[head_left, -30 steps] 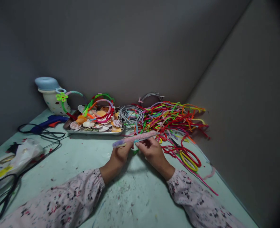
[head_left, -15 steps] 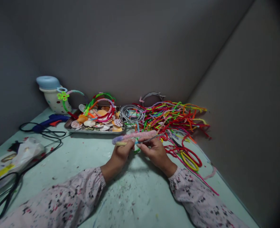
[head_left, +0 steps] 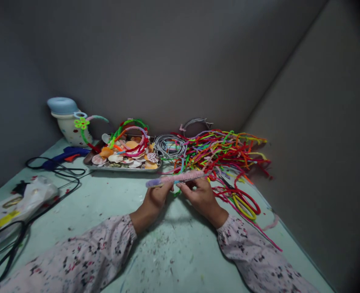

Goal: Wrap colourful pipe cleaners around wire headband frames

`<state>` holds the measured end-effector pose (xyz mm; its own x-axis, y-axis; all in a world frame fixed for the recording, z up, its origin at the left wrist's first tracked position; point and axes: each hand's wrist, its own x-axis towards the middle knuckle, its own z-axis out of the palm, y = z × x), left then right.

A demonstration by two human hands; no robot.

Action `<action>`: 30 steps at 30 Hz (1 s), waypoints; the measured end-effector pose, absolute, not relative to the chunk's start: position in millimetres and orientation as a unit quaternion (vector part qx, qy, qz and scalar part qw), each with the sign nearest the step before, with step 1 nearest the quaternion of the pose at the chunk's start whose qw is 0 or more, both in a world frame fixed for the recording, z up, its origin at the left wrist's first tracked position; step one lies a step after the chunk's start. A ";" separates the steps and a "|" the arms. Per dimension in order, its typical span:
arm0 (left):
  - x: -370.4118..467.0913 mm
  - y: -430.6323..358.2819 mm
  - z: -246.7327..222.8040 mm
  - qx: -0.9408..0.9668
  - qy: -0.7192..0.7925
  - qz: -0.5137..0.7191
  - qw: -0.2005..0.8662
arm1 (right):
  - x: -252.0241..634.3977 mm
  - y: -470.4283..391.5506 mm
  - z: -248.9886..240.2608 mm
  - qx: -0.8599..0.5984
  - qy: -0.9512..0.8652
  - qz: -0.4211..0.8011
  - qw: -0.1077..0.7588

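Note:
Between my hands is a wire hoop wrapped in fuzzy pipe cleaner (head_left: 182,176), pink along most of the part facing me and purple at its left end. My left hand (head_left: 156,200) is closed on the hoop's left side, thumb and fingers pinched together. My right hand (head_left: 201,200) pinches close by, at a short blue pipe cleaner wound on the hoop, beside a bare grey stretch of wire. A light blue strand stands up behind the pink part. The fingertips are partly hidden by the hoop and by each other.
Behind lie a metal tray of seashells (head_left: 120,169) with wrapped hoops on it, coiled grey wire (head_left: 160,147) and a heap of coloured pipe cleaners (head_left: 225,150). Scissors (head_left: 243,206) are at right. Leftward are a blue glue gun (head_left: 65,156), black cord (head_left: 24,228), plastic bag (head_left: 41,191) and spotted cup (head_left: 73,130).
The hoop has tilted, so its pink part now sits lower and nearer my fingers, covering most of the yellow stretch. Both hands stay in nearly the same place.

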<state>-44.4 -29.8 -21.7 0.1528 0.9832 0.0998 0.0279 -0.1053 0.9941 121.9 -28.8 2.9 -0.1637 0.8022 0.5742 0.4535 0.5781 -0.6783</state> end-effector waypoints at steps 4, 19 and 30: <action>-45.9 -30.9 -14.7 0.591 0.450 0.481 0.466 | 121.1 -29.2 5.1 -0.430 -0.748 0.149 0.484; -39.7 -37.8 11.1 0.586 0.432 0.506 0.462 | 121.2 -32.5 16.3 -0.416 -0.780 0.105 0.457; -42.0 -31.7 -1.2 0.595 0.438 0.499 0.453 | 121.2 -33.0 18.7 -0.426 -0.776 0.104 0.454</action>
